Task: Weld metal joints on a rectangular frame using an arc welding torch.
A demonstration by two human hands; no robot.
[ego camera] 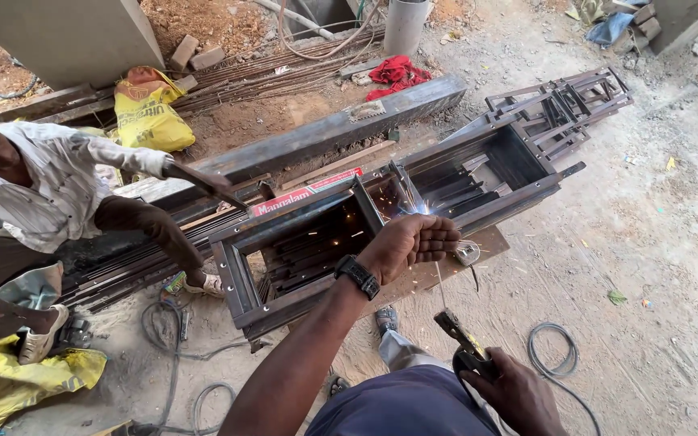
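1. Far left: co-worker point(38, 202) crouches beside the steel frame point(381, 218), one hand on a bar point(203, 184) resting at its near corner. Sparks are flying inside the frame; I'd say bare arms and sandalled feet that close risk burns.
2. Frame lies on the ground, long axis running lower left to upper right, open face up, its open end pointing toward the stack of brackets point(563, 105).
3. Left hand point(409, 242), fingers curled shut, is raised just in front of the arc point(420, 208); whether it grips anything I cannot tell. Likely risk: bare skin and eyes near the arc, flash or spatter burns.
4. Right hand point(515, 391) is clamped on the electrode holder point(466, 343), rod angled up toward the weld. The hands are well apart.
5. Cable point(555, 355) coils near the feet: trip or snag could jerk the rod off the joint.
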